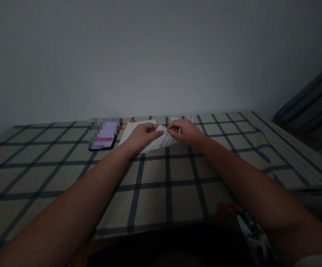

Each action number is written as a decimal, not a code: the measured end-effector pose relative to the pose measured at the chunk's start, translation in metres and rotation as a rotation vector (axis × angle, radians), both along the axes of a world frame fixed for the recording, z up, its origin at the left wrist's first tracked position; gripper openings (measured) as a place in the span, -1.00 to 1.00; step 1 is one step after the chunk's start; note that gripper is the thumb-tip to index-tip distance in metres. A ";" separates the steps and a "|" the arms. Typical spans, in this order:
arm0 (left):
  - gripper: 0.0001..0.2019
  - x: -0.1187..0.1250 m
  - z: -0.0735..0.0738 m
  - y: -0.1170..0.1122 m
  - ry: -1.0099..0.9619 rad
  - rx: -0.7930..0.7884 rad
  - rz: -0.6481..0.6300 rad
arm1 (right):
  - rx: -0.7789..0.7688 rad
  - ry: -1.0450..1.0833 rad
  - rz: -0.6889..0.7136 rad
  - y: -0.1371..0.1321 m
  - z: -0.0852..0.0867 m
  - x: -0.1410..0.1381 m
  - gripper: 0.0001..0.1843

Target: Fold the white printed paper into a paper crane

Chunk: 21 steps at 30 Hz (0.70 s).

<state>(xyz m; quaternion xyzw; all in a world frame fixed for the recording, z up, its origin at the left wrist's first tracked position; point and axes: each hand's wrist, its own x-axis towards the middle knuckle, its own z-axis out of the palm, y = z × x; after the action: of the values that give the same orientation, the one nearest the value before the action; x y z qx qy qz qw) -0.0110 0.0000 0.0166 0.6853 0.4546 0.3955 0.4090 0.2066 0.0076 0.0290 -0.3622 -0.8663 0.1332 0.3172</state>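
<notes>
Both my arms reach forward over a checked cloth (166, 193) towards the wall. My left hand (141, 136) and my right hand (187, 131) meet on a small printed sheet of paper (164, 141). Each hand pinches an edge of it, fingers closed. The sheet is partly folded and lifted between my hands. More white paper (130, 130) lies flat beneath and behind my left hand.
A phone (104, 135) with a lit screen lies on the cloth left of my left hand. The plain wall (150, 55) rises right behind the papers. A dark slatted piece (311, 104) stands at the right. The room is dim.
</notes>
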 end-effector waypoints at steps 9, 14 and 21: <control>-0.62 0.001 -0.004 -0.001 -0.083 -0.061 0.037 | 0.016 -0.082 -0.056 -0.004 0.003 -0.003 -0.73; -0.66 0.004 -0.002 -0.005 0.004 -0.026 0.092 | 0.033 -0.074 -0.038 -0.003 0.003 -0.003 -0.73; -0.67 0.004 -0.004 -0.003 0.011 -0.002 0.078 | 0.018 -0.061 -0.053 -0.005 0.003 -0.005 -0.79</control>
<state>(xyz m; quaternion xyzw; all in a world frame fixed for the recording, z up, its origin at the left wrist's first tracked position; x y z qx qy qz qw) -0.0069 -0.0028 0.0125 0.6687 0.4839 0.4068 0.3913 0.2018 0.0028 0.0319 -0.3860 -0.8668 0.1060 0.2973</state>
